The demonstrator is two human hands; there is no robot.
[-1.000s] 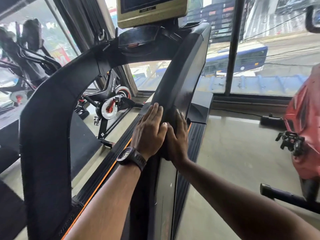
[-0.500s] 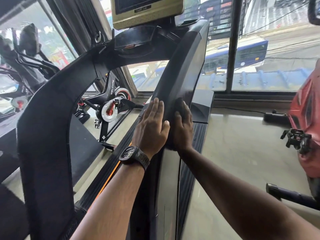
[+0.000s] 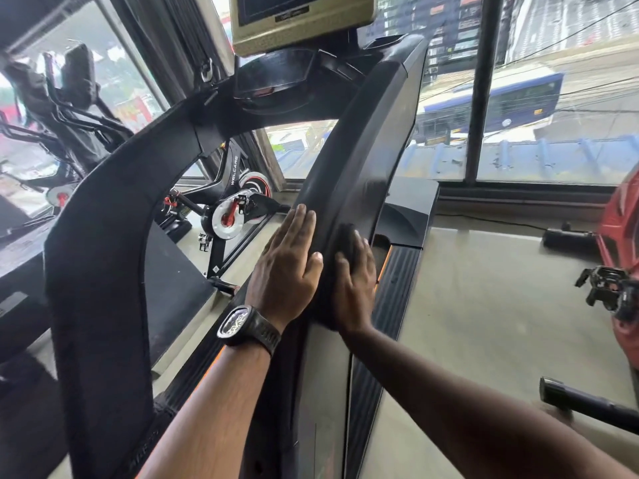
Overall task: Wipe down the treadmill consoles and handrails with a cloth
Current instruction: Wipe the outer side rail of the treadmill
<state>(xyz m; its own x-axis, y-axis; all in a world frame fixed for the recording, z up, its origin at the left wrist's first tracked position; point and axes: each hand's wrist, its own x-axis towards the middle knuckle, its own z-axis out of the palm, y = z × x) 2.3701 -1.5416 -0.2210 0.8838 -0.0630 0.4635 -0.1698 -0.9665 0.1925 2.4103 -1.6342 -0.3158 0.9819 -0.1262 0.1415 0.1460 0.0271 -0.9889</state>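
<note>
The long black handrail (image 3: 359, 150) is running up and away from the person, leaning toward the console (image 3: 276, 81) and the screen (image 3: 301, 22) at the top. The left hand (image 3: 287, 267), wearing a watch (image 3: 249, 326), is lying flat on the rail's left side, its straight fingers pressed together. The right hand (image 3: 356, 288) is pressing flat on a dark cloth (image 3: 346, 236) low on the rail's right side. A smooth grey floor (image 3: 484, 305) is lying below, big windows (image 3: 570, 98) are standing ahead, and a bike (image 3: 235, 209) is sitting to the left.
</note>
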